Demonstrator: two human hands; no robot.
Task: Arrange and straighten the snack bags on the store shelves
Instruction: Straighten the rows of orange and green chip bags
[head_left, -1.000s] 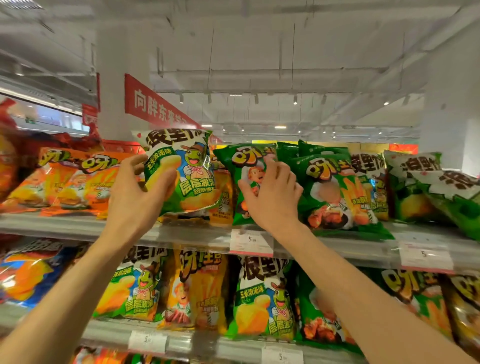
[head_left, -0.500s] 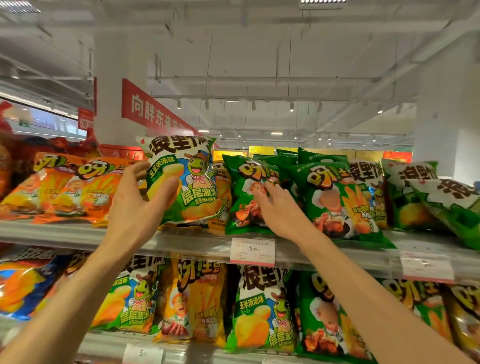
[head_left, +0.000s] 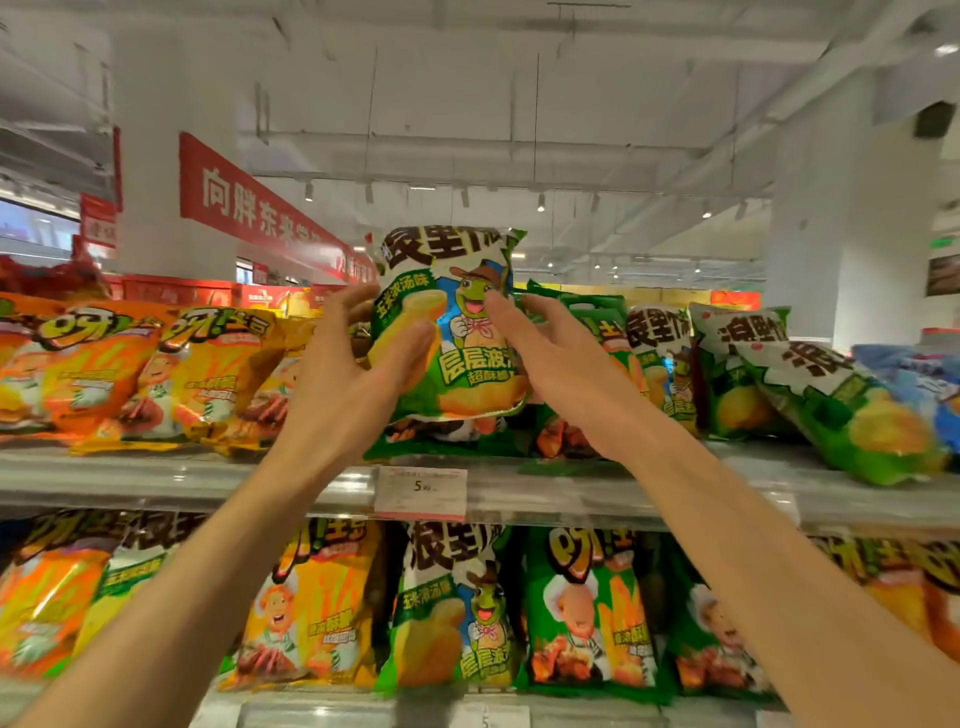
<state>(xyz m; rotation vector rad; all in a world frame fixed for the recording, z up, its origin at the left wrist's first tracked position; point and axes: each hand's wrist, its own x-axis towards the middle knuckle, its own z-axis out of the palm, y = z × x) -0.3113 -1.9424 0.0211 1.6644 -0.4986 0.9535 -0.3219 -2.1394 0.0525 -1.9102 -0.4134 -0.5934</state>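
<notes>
Above the upper shelf (head_left: 156, 475), left hand (head_left: 343, 395) gripping frog bag (head_left: 452, 322), right hand (head_left: 561, 374) touching it

Single head-worn wide-angle view, facing forward and slightly upward at the upper shelf (head_left: 171, 480) — close, within arm's reach. Ceiling (head_left: 571, 78) fills the top half; a lower shelf row crosses the bottom — edges curve visibly.

Left hand (head_left: 343, 384) gripping frog snack bag (head_left: 457, 332), upright

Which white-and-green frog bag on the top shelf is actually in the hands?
The frog bag raised centre, between left hand and right hand; the others sit on the shelf farther right.
</notes>
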